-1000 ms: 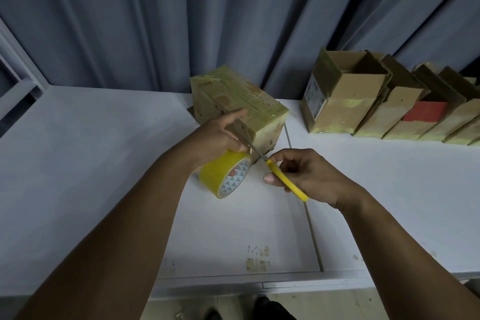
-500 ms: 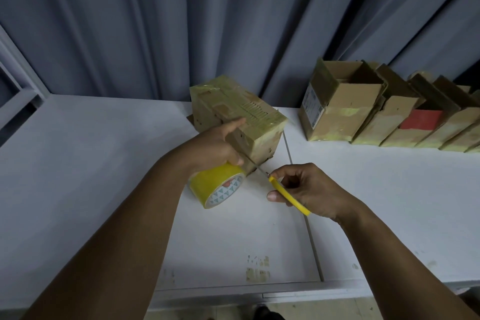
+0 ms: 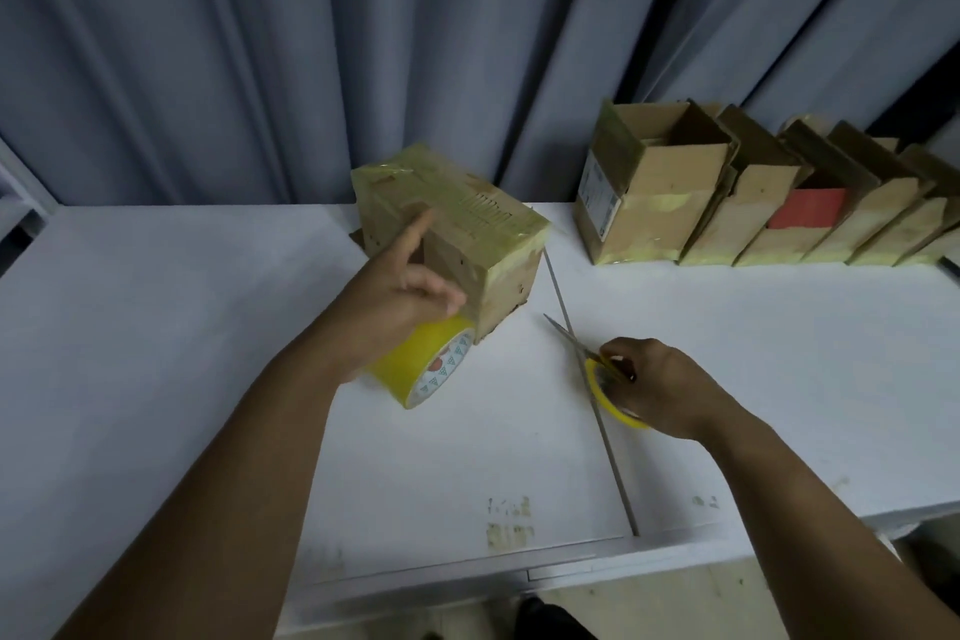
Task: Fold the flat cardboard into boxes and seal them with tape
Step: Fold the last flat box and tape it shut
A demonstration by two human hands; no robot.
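Keep roll (image 3: 415, 361) gripped in left fingers (image 3: 439, 299) against centre box (image 3: 467, 208); lay scissors (image 3: 569, 335), pinched in right fingers (image 3: 631, 351), flat on counter (image 3: 156, 327).

Left hand (image 3: 395, 299) grips tape roll (image 3: 418, 366); right hand (image 3: 662, 387) holds scissors (image 3: 591, 374).

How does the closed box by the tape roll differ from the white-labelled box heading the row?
The closed box is sealed on top under yellowish tape; the labelled box stands open-topped, taped only low down. The closed box lies low, apart and askew; the labelled box stands taller, against its row. Both are brown cardboard on the white table.
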